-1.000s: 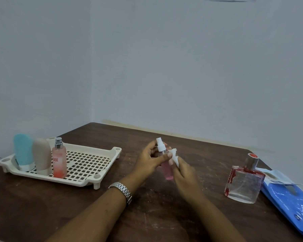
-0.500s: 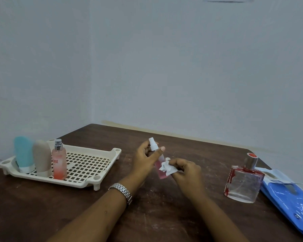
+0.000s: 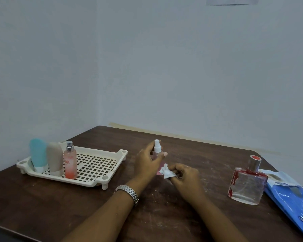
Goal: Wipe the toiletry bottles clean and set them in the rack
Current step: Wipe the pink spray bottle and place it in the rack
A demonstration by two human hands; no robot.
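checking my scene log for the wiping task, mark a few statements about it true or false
1. The left hand holds the small pink spray bottle. True.
2. The right hand is empty. False: it pinches a white wipe at that bottle's lower end.
3. Three containers stand in the rack: a teal tube, a beige tube and a pink mist bottle. True.
4. The square glass perfume bottle is in the rack. False: it stands on the table, beside a blue packet.
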